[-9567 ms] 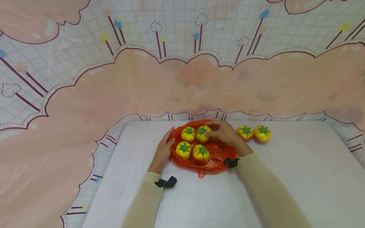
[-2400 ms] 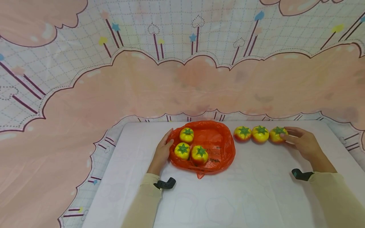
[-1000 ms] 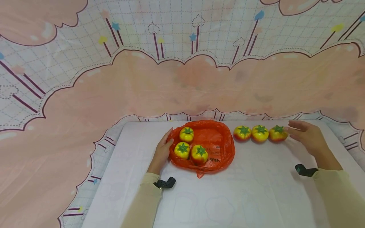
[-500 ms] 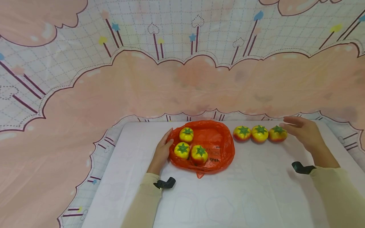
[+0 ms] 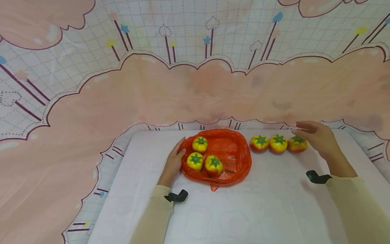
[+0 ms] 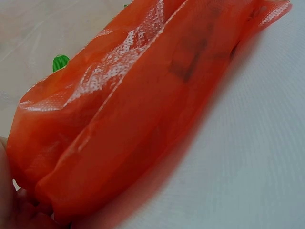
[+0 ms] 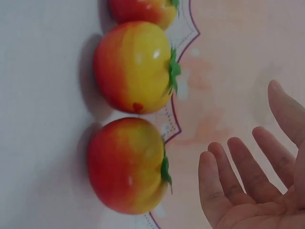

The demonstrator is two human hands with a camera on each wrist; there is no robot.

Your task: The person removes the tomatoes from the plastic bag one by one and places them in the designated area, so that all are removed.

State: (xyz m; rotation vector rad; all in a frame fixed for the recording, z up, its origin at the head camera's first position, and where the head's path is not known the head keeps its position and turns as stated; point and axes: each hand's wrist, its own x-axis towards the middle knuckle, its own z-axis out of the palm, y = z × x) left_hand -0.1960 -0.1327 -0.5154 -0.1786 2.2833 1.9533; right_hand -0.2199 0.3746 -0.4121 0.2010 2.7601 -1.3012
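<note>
A red plastic bag [image 5: 237, 174] lies spread with its mouth up, its rim rolled into a ring. Three toy tomatoes [image 5: 195, 161], yellow and red with green star-shaped leaves, sit in its left half. My left hand [image 5: 173, 162] holds the bag's left edge; in the left wrist view only part of the fingers [image 6: 5, 191] shows beside the red film. Right of the bag, three more toy tomatoes [image 5: 278, 144] stand in a row. Above the rightmost toy tomato [image 7: 126, 164], apart from it, hovers my right hand [image 5: 318, 137], fingers loosely extended and holding nothing.
A white-covered table [image 5: 274, 203] bears everything. Behind it hangs a patterned cloth backdrop [image 5: 195, 91] with pink clouds. Black wrist devices sit on the left wrist [image 5: 176, 196] and right wrist [image 5: 318, 177].
A fourth toy tomato left the bag and now ends the row on the right. My right hand has released it, risen and drifted left over it. The left hand has stayed put.
</note>
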